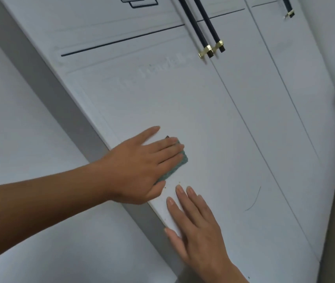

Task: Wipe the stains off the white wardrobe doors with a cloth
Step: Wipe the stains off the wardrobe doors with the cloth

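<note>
Green cloth (pixel 184 160) lies pressed under left hand (pixel 140 166) on wardrobe door (pixel 213 119).

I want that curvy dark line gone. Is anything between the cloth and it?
Nothing visible does. Bare door lies between the green cloth, pressed by the left hand, and the curved dark line. The right hand rests flat just below that path.
</note>
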Demonstrator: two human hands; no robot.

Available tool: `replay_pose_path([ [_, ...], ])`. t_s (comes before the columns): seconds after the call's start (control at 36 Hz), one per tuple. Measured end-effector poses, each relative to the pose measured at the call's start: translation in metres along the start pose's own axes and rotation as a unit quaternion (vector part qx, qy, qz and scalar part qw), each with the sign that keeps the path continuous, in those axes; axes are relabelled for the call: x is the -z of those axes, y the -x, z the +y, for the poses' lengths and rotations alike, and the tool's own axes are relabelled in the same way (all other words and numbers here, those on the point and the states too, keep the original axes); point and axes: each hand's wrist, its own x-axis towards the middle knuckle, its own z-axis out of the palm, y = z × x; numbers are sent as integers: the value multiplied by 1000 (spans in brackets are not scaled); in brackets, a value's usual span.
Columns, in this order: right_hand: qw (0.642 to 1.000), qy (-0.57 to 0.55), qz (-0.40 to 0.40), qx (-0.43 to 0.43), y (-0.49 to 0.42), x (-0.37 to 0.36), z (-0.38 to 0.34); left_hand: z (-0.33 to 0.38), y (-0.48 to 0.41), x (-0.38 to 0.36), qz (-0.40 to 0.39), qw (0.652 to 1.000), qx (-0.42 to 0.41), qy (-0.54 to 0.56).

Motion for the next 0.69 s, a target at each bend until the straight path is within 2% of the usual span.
replay_pose_path([
  [0.06, 1000, 8, -11, 0, 1, 4, -1, -4, -1, 2, 1, 1000, -1, -4],
  [0.22, 999, 8, -32, -5, 1, 15, -5, -15, -5, 9, 1, 995, 100, -18],
  [0.42, 999, 28, -18, -11, 86, 31, 22, 63, 0, -10, 7, 999, 48, 20],
  [0.5, 998, 36, -9, -56, 128, 14, 28, 74, -7, -13, 2, 998, 68, 14],
  [0.69, 997, 1, 16, -81, 158, -30, 25, 71, -8, -9, -22, 997, 76, -12],
])
